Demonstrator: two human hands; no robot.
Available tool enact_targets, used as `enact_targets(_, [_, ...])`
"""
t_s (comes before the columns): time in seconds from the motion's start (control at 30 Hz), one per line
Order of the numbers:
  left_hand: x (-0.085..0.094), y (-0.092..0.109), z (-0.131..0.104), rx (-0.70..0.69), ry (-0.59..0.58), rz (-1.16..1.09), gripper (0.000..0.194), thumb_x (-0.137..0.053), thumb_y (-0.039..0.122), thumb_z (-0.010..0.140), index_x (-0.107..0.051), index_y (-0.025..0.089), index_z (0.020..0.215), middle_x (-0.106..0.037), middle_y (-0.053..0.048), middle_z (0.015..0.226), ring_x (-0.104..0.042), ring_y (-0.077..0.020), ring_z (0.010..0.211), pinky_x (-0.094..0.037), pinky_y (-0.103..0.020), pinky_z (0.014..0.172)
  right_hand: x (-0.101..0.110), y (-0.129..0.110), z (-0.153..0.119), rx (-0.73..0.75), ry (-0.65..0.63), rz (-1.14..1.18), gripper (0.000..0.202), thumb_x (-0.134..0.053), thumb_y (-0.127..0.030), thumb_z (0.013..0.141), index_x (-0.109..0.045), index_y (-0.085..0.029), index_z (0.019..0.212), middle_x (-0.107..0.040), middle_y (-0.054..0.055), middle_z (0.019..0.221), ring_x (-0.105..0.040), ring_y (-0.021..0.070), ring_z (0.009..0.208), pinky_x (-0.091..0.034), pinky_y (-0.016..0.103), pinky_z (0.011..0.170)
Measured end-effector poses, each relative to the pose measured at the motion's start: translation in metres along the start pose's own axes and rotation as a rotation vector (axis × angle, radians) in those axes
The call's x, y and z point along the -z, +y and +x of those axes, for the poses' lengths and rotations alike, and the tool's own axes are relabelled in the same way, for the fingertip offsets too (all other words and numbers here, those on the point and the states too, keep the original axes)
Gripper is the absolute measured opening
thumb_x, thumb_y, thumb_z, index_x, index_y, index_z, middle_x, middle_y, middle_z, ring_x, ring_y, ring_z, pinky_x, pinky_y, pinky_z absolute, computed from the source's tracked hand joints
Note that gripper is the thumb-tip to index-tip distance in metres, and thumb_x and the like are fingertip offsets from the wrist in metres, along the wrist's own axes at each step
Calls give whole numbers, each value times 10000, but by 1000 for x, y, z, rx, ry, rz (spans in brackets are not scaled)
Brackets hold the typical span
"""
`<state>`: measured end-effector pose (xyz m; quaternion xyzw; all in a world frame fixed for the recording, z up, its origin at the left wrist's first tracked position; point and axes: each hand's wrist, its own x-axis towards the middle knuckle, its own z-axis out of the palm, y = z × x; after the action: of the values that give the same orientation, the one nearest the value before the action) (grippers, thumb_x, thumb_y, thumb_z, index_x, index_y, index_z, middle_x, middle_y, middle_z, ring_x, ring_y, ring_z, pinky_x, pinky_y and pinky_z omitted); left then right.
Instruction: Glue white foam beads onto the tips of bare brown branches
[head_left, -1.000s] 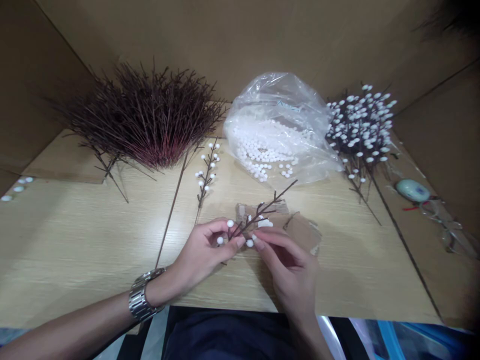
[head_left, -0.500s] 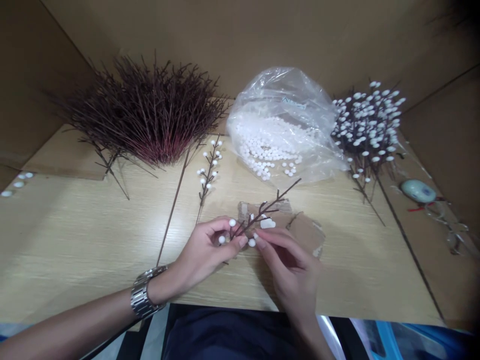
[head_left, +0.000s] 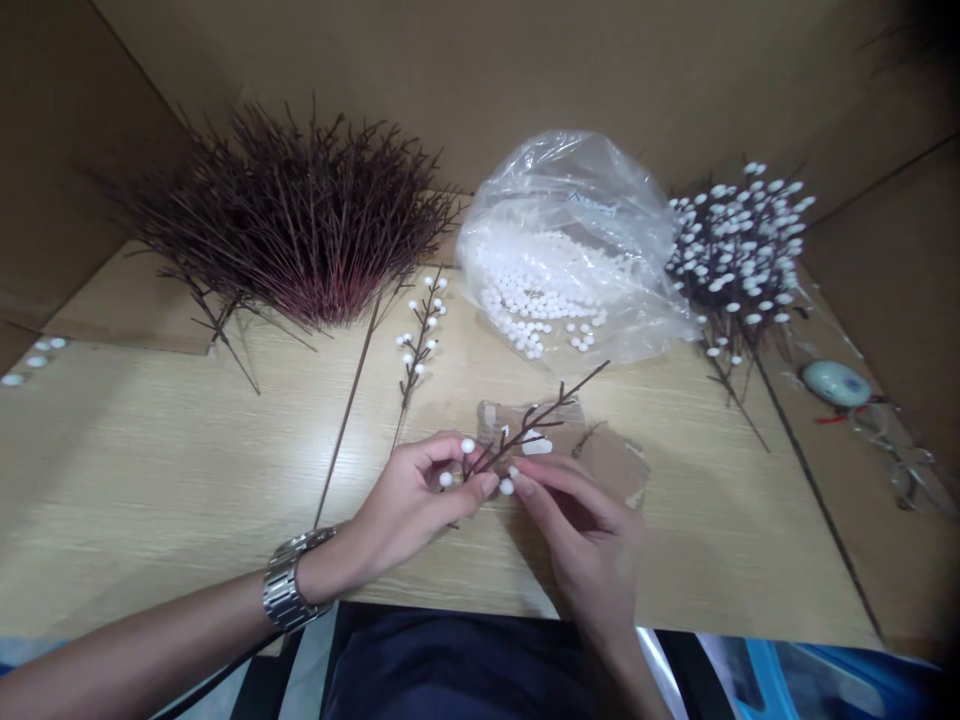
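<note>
A brown artificial twig (head_left: 555, 402) slants up to the right above the table, its lower part pinched between the thumb and fingers of my left hand (head_left: 420, 490). Several white berries sit on its lower side shoots, one white berry (head_left: 468, 446) standing above my left thumb. My right hand (head_left: 589, 520) pinches a small white berry (head_left: 514, 472) between thumb and forefinger, close against the twig. Another white berry (head_left: 507, 487) shows just below those fingertips. The upper side shoots of the twig are bare. Under my hands lies a torn piece of cardboard (head_left: 615, 465) with a white patch.
A big heap of bare brown twigs (head_left: 300, 220) lies at the back left. Beside it are a berried twig (head_left: 420, 340) and a clear plastic bag (head_left: 570, 240) of white berries. Berried twigs (head_left: 739, 240) are piled at the back right, near a pale green oval object (head_left: 836, 383). Loose berries (head_left: 36, 361) lie far left.
Almost nothing differs. Both hands keep their grip, and the whole view has shifted very slightly.
</note>
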<state>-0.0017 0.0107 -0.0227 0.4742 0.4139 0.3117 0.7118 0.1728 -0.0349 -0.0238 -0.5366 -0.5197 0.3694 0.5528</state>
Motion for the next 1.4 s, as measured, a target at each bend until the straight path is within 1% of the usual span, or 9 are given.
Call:
enact_targets(0.23, [-1, 0, 1, 11, -5, 1, 186, -719, 338, 918, -709, 154, 939, -593, -10, 870, -514, -146, 798, -409, -260, 684, -1, 1, 0, -15, 5, -23, 261, -735, -108, 874, -810, -330, 989, -801, -21, 974, -738, 144, 910, -598, 246, 823])
enact_targets(0.43, [0, 2, 1, 32, 13, 3, 186, -715, 345, 919, -691, 161, 905, -560, 10, 820, -502, -138, 770, -404, -252, 672, 0, 1, -1, -25, 0, -41, 261, -740, -125, 877, -807, -351, 991, -803, -36, 971, -741, 134, 904, -598, 229, 809])
enact_targets(0.7, [-1, 3, 1, 20, -3, -30, 174, -726, 318, 902, -684, 150, 891, -596, -10, 862, -528, -149, 802, -418, -265, 705, -1, 1, -2, -73, 37, -61, 242, -762, -158, 863, -813, -365, 978, -813, -45, 958, -750, 134, 879, -600, 220, 796])
enact_targets(0.83, [-2, 4, 0, 39, -4, -37, 167, -734, 306, 891, -698, 144, 904, -591, -10, 850, -518, -148, 787, -406, -262, 677, -1, 0, -2, -75, 41, -53, 231, -762, -161, 862, -817, -357, 970, -816, -39, 939, -753, 141, 858, -602, 229, 787])
enact_targets(1.0, [-1, 5, 0, 40, -8, -47, 166, -744, 300, 881, -696, 142, 889, -579, -1, 828, -503, -139, 760, -394, -259, 660, -1, 0, -1, -62, 22, -50, 244, -743, -150, 878, -810, -357, 988, -812, -41, 958, -747, 134, 885, -594, 223, 802])
enact_targets(1.27, [-1, 3, 0, 47, -8, -53, 176, -740, 296, 885, -710, 129, 933, -589, -10, 851, -507, -146, 779, -389, -264, 659, 0, 1, -1, -40, 3, -51, 236, -746, -132, 870, -813, -335, 971, -806, -28, 958, -744, 138, 891, -595, 234, 804])
enact_targets(1.4, [-2, 3, 0, 54, -4, -54, 176, -740, 294, 882, -711, 130, 939, -597, -13, 863, -508, -146, 779, -387, -263, 655, 0, 0, 0, -59, 10, -35, 231, -754, -136, 861, -818, -339, 950, -811, -29, 934, -750, 144, 865, -605, 240, 783])
